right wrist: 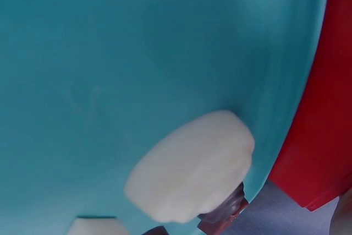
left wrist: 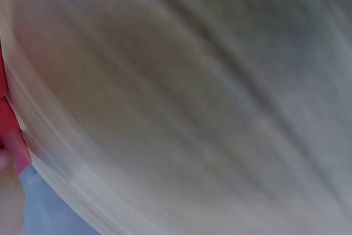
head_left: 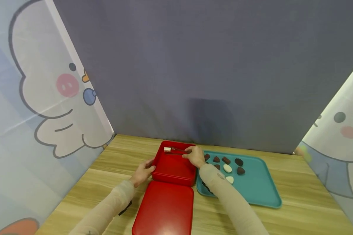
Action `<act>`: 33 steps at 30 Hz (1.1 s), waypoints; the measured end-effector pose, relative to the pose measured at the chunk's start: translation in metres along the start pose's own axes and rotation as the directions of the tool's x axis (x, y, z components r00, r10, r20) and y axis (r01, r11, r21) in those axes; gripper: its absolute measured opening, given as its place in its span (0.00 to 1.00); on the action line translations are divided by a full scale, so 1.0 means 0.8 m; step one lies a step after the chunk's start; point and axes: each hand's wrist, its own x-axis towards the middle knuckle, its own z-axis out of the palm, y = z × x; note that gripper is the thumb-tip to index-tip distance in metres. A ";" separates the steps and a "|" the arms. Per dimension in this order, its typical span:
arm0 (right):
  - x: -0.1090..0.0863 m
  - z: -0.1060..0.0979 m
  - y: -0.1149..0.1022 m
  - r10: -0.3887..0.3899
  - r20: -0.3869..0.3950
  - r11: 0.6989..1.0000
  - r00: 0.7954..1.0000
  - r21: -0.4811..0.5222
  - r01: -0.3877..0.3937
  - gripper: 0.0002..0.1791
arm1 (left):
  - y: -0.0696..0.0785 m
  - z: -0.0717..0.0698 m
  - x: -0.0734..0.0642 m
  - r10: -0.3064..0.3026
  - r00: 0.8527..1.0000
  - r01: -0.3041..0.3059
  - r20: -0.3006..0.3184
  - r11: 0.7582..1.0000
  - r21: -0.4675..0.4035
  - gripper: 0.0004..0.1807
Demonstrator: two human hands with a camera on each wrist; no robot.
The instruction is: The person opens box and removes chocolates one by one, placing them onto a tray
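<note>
My right hand holds dark slender tongs over the open red box. By the tongs' tips is a small white block; whether they touch it is hard to tell. At the box's outer left side my left hand rests its thumb and fingers against the wall. In the right wrist view, a large-looking white oval piece lies on the teal tray, with a dark brown piece close beside it. The left wrist view is mostly blurred.
A flat red lid lies in front of the box. Right of the box, the teal tray carries several brown chocolate-like pieces and white ones, some hidden by my right forearm. A grey backdrop stands behind the wooden table.
</note>
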 end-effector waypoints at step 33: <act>-0.001 -0.007 0.001 0.015 0.008 0.996 1.000 0.088 -0.016 0.09 | 0.001 0.001 0.000 -0.004 1.000 0.003 0.006 1.000 0.026 0.27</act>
